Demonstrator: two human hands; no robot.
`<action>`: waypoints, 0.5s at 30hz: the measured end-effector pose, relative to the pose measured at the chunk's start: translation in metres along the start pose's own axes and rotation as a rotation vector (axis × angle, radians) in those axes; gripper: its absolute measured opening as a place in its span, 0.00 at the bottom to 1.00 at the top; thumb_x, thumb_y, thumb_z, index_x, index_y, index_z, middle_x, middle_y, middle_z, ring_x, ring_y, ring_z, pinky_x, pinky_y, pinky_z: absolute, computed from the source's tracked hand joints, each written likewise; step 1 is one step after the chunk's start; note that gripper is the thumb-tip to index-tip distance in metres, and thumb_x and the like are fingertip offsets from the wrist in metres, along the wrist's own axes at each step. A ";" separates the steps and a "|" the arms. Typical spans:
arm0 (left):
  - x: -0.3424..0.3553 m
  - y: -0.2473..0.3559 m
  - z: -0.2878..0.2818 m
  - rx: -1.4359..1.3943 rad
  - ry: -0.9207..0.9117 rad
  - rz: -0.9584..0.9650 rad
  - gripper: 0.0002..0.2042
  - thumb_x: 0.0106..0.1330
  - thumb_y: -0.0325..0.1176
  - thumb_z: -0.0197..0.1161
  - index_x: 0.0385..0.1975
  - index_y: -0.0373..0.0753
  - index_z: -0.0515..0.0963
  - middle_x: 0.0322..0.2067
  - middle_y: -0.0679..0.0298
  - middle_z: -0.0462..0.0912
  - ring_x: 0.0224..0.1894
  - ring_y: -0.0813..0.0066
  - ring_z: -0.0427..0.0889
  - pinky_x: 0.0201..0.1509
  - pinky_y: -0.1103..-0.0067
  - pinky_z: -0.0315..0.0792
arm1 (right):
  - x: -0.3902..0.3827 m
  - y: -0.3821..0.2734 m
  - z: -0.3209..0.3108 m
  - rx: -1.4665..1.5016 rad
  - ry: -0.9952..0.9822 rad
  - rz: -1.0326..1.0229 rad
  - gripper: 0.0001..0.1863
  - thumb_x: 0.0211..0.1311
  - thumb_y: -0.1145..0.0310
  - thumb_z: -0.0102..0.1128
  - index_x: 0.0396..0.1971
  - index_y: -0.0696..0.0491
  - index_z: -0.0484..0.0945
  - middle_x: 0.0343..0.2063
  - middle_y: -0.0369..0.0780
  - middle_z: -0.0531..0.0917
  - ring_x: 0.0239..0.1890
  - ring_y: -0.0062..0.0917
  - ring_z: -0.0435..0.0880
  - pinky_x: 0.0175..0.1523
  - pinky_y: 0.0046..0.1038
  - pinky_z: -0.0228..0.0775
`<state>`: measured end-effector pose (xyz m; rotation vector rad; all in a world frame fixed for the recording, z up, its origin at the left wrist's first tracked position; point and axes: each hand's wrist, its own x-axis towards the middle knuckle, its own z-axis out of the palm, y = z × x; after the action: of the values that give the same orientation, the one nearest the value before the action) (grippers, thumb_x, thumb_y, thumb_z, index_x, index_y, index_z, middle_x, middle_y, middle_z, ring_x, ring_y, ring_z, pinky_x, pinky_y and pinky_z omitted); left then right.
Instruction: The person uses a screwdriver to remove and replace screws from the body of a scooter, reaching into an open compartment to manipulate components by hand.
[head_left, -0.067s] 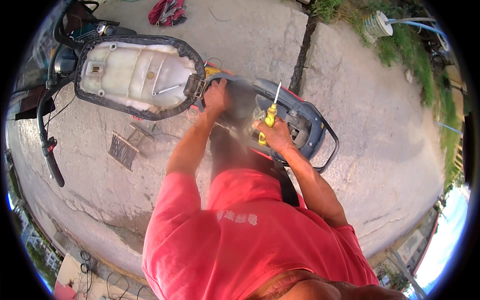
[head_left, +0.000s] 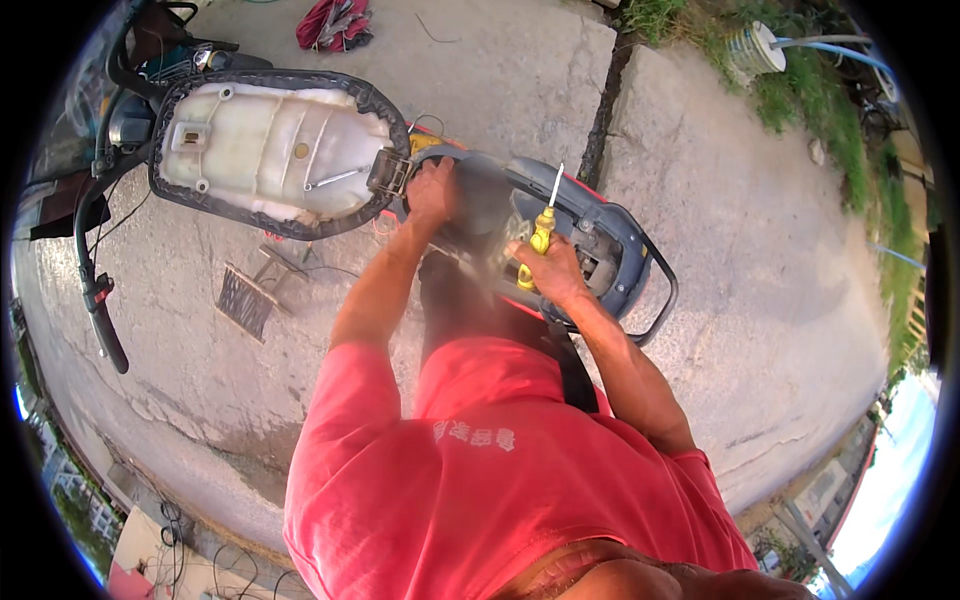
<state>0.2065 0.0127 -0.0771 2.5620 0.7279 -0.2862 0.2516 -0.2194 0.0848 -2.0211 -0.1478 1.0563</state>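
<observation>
My left hand (head_left: 432, 190) reaches to the dark grey storage bin (head_left: 478, 195) of the scooter body (head_left: 625, 290), beside the seat hinge (head_left: 388, 172); its fingertips are curled down at the edge, and what they hold is hidden. My right hand (head_left: 553, 262) is closed round the yellow handle of a screwdriver (head_left: 543, 235), its pale shaft pointing up and away over the open rear section, where metal parts show. A blurry haze lies over the middle of the bin. The seat (head_left: 250, 150) stands flipped open to the left, pale underside up, with a slim metal tool (head_left: 335, 180) lying on it.
Handlebars (head_left: 105, 320) are at left. A small metal stand (head_left: 247, 300) and thin cables lie on the concrete ground (head_left: 700, 380). A red-and-dark cloth bundle (head_left: 330, 25) is at the top. A pale spool (head_left: 755, 55) with blue hose sits by grass along the right.
</observation>
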 end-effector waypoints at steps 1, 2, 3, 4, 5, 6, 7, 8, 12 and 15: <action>-0.001 0.000 0.000 0.039 0.005 0.013 0.19 0.59 0.40 0.65 0.50 0.48 0.74 0.43 0.50 0.75 0.45 0.45 0.81 0.47 0.55 0.74 | -0.001 0.000 -0.001 0.027 -0.017 0.000 0.21 0.56 0.55 0.67 0.26 0.61 0.79 0.20 0.41 0.82 0.22 0.24 0.79 0.32 0.33 0.72; -0.003 0.001 0.001 0.117 0.059 0.075 0.18 0.59 0.40 0.65 0.48 0.48 0.74 0.43 0.51 0.76 0.45 0.45 0.80 0.47 0.56 0.74 | -0.001 0.001 -0.003 0.056 -0.034 -0.001 0.21 0.56 0.55 0.67 0.26 0.62 0.79 0.20 0.41 0.82 0.22 0.25 0.79 0.32 0.33 0.72; -0.005 0.001 0.002 0.130 0.093 0.092 0.17 0.59 0.39 0.65 0.48 0.48 0.74 0.43 0.50 0.76 0.46 0.45 0.80 0.47 0.56 0.74 | -0.002 0.001 -0.004 0.084 -0.051 -0.003 0.21 0.55 0.55 0.67 0.26 0.62 0.79 0.20 0.41 0.82 0.22 0.25 0.79 0.32 0.33 0.72; -0.007 0.000 0.002 0.143 0.127 0.108 0.17 0.59 0.39 0.65 0.48 0.48 0.74 0.43 0.50 0.76 0.47 0.45 0.80 0.48 0.56 0.74 | -0.003 0.000 -0.005 0.061 -0.050 -0.004 0.21 0.55 0.55 0.67 0.27 0.62 0.79 0.20 0.42 0.82 0.22 0.25 0.80 0.32 0.33 0.72; -0.008 0.003 0.001 0.156 0.161 0.128 0.17 0.59 0.39 0.64 0.49 0.48 0.74 0.44 0.49 0.76 0.48 0.45 0.79 0.49 0.57 0.74 | -0.004 -0.001 -0.006 0.039 -0.046 -0.005 0.21 0.55 0.55 0.67 0.27 0.62 0.80 0.20 0.42 0.82 0.22 0.25 0.80 0.32 0.34 0.73; -0.008 0.005 -0.001 0.040 0.072 0.050 0.17 0.60 0.38 0.64 0.49 0.47 0.74 0.45 0.49 0.76 0.49 0.45 0.79 0.50 0.57 0.73 | -0.005 -0.002 -0.007 0.017 -0.042 -0.006 0.21 0.55 0.55 0.67 0.27 0.62 0.80 0.20 0.42 0.82 0.22 0.26 0.80 0.32 0.34 0.73; -0.007 0.006 -0.003 -0.076 -0.017 -0.028 0.17 0.60 0.37 0.63 0.49 0.46 0.73 0.46 0.49 0.77 0.51 0.46 0.78 0.51 0.57 0.72 | -0.004 0.000 -0.007 0.018 -0.040 -0.005 0.21 0.55 0.55 0.67 0.28 0.62 0.80 0.20 0.42 0.82 0.23 0.26 0.80 0.32 0.33 0.73; -0.007 0.011 -0.010 -0.191 -0.106 -0.103 0.17 0.60 0.36 0.62 0.49 0.46 0.73 0.48 0.48 0.77 0.52 0.46 0.77 0.53 0.57 0.72 | -0.004 0.004 -0.007 0.021 -0.035 -0.004 0.21 0.55 0.56 0.67 0.28 0.62 0.80 0.21 0.42 0.82 0.23 0.26 0.80 0.32 0.33 0.73; -0.015 0.024 -0.037 -0.356 -0.114 -0.043 0.17 0.60 0.32 0.61 0.50 0.41 0.74 0.50 0.49 0.78 0.52 0.48 0.78 0.54 0.58 0.72 | -0.005 0.002 -0.008 0.048 -0.048 -0.003 0.21 0.55 0.56 0.67 0.29 0.62 0.80 0.21 0.42 0.83 0.24 0.26 0.81 0.33 0.33 0.73; -0.022 0.007 -0.018 -0.335 0.124 0.194 0.17 0.59 0.29 0.62 0.49 0.38 0.77 0.49 0.50 0.80 0.48 0.49 0.80 0.52 0.61 0.74 | -0.006 0.000 -0.009 0.044 -0.046 -0.031 0.21 0.55 0.55 0.67 0.29 0.62 0.80 0.22 0.42 0.83 0.24 0.27 0.81 0.34 0.34 0.73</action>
<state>0.1934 0.0060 -0.0515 2.3199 0.5139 0.0555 0.2542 -0.2272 0.0911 -1.9495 -0.1777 1.0783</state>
